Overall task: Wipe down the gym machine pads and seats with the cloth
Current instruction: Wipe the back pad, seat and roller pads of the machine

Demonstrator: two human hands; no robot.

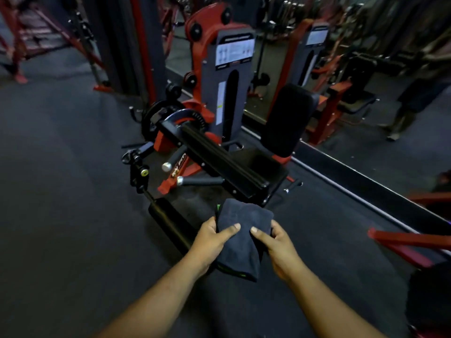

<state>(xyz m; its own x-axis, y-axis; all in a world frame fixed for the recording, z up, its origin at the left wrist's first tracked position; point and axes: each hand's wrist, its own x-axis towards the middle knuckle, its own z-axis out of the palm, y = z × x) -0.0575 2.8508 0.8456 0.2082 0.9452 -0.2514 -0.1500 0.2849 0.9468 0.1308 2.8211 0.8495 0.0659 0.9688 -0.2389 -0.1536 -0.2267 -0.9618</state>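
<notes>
A folded dark grey cloth (244, 230) with a green edge is held in front of me by both hands. My left hand (212, 242) grips its left side with the thumb on top. My right hand (275, 247) grips its right side the same way. Just beyond the cloth stands a red and black gym machine with a black seat (256, 164), an upright black back pad (290, 118) and a black roller pad (168, 220) low at the left. The cloth touches none of the pads.
The machine's black arm (219, 154) and grey handles (195, 180) stick out toward me. A wall mirror (366, 69) runs behind the machine, with a reflected person at the right. Red frames (402, 242) stand at the right and far left. Dark rubber floor (61, 191) lies to the left.
</notes>
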